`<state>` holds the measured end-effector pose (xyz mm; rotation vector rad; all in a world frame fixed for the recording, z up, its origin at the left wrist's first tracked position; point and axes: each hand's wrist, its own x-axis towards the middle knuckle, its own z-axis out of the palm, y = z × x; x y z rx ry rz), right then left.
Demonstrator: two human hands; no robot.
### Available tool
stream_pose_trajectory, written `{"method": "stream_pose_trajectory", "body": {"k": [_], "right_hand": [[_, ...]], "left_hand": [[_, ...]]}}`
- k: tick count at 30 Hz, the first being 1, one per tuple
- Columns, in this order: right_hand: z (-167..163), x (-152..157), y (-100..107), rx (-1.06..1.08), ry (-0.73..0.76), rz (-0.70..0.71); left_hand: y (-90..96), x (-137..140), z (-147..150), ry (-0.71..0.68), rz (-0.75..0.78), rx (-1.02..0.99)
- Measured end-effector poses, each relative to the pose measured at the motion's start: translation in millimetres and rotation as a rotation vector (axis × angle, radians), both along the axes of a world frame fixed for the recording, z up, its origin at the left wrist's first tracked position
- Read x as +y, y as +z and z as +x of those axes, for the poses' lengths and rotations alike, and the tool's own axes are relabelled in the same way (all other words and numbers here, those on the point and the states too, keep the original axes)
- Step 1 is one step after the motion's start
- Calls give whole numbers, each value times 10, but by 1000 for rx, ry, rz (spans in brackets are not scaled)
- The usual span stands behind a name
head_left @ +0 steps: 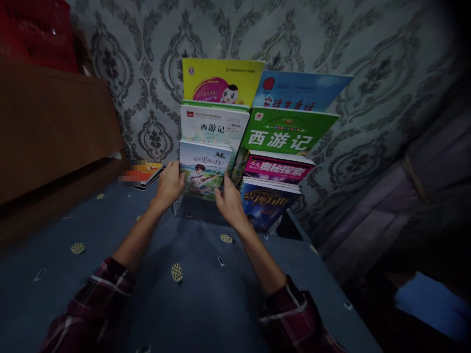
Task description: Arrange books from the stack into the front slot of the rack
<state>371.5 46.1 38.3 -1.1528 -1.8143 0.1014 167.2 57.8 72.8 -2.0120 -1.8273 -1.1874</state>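
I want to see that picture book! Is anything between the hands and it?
No. The left hand and right hand already grip the side edges of the pale illustrated book with a cartoon figure, frontmost in the rack's left column. Nothing covers it.

a blue cloth (198, 289) with small pale spots covers the table. at about twelve o'clock on it stands a clear stepped book stand (177, 207), close to the wall, full of picture books in two rows. at about ten o'clock a small flat pile of books (145, 174) lies on the cloth, near the stand.
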Motion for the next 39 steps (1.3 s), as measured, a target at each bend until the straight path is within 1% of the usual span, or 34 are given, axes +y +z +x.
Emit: {"method": "stream_pose_trajectory", "body": {"k": [2,5,9,15,21,27,32,37,39], "right_hand": [[14,8,3,17,16,-21],[38,16,18,67,92,-56],[41,15,30,139,147,-48],[4,-3,27,137,102,-34],[24,-9,57,162,78,13],[-18,-50,87,176,22,30],[-48,-41,67,215,21,-32],[-34,-33,76,240,36,-44],[-23,-40,91,222,38,-60]], "left_hand": [[-14,-3,9,-19,29,-16],[-35,22,-2,-67,75,-62],[-43,89,-50,-67,68,-135],[-34,138,-82,-96,95,-201],[-76,165,-17,-153,69,-247],[-92,155,32,-107,63,-183],[-105,84,80,-75,74,-122],[-126,66,122,-111,154,-157],[-125,83,111,-115,160,-170]]}}
